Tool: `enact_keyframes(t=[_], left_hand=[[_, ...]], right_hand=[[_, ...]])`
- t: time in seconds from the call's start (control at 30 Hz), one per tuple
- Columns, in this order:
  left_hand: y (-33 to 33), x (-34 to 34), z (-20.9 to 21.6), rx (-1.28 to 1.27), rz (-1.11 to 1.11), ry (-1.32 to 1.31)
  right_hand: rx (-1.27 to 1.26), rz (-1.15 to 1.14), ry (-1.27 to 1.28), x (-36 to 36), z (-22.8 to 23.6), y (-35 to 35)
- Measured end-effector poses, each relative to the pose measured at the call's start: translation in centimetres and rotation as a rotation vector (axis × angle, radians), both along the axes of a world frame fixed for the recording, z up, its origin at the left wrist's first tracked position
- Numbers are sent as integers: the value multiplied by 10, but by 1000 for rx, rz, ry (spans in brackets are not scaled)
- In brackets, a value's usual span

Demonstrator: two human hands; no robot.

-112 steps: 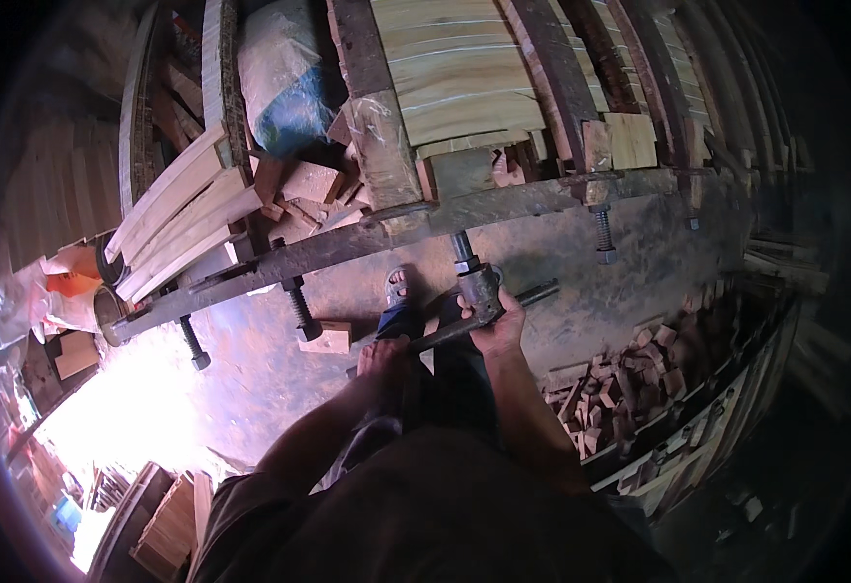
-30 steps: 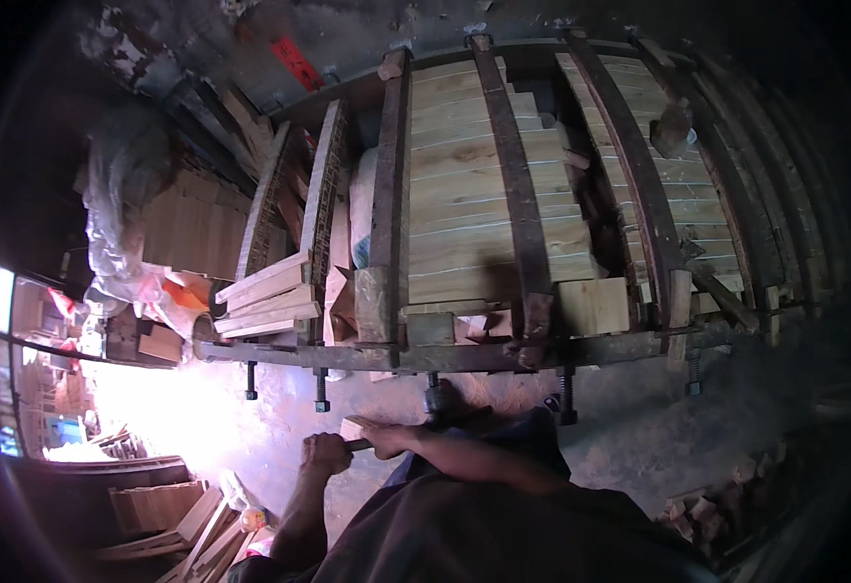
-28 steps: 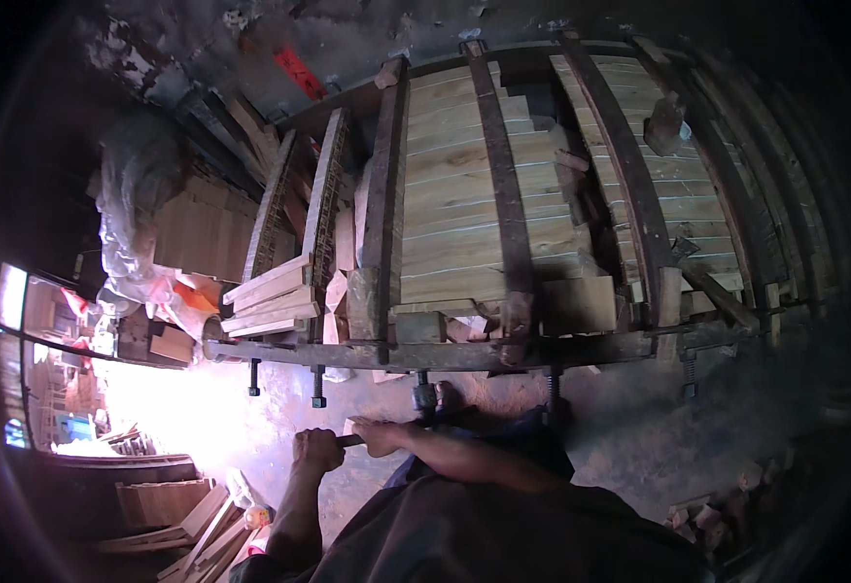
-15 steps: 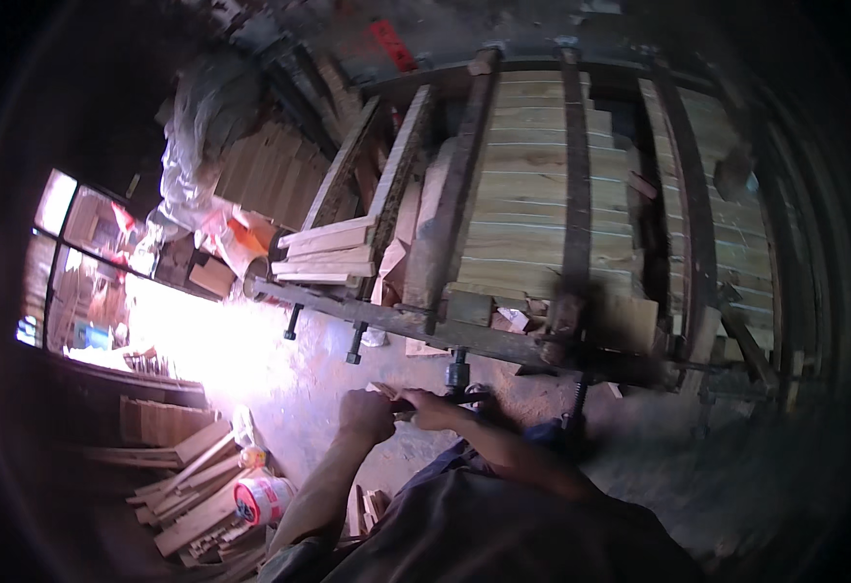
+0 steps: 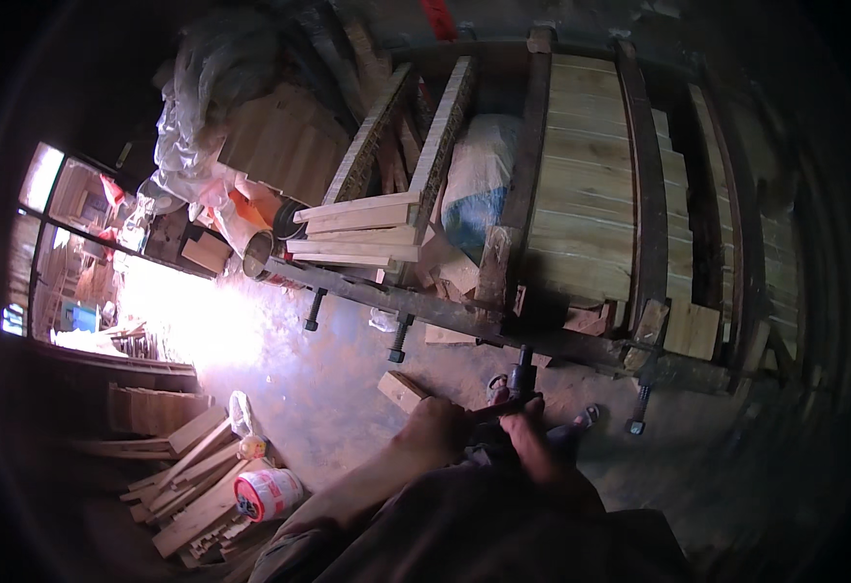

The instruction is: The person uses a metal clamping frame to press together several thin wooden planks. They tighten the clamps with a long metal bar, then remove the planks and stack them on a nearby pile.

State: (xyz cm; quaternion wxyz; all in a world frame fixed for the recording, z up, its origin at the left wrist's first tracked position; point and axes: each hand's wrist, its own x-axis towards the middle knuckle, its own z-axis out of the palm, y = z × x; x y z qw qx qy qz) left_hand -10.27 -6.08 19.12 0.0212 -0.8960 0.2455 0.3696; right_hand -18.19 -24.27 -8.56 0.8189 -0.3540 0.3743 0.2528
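My left hand (image 5: 440, 424) is closed at the end of a dark wrench-like bar (image 5: 490, 411); its fingers are mostly hidden. Close beside the clamp bolt, my right hand (image 5: 524, 426) is also closed on the bar. The bolt (image 5: 523, 371) sticks out toward me from the steel front beam (image 5: 445, 309) of a clamping rack. Whether the bar is seated on the bolt head is too dark to make out. Behind the beam, a glued panel of pale boards (image 5: 581, 185) lies under dark steel bars (image 5: 647, 194).
Further bolts (image 5: 398, 340) jut from the beam. Loose wooden strips (image 5: 362, 222) lie across the rack's left rails. A wood block (image 5: 401, 391) is on the floor by my left hand. At lower left are stacked offcuts (image 5: 192, 486) and a red-and-white bucket (image 5: 268, 494).
The view has shifted, so the rack sits further right in the picture. Both hands have moved right and slightly down in it, still closed on the bar.
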Motion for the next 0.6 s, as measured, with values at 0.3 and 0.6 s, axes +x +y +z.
enact_keyframes(t=[0.3,0.6], left_hand=[[32,12,-10,-22,-138,30],[32,-12,-117,-177,-45,215]], right_hand=[[40,-273,101,-34,19,18],[3,-800,85,-26,34,-41]])
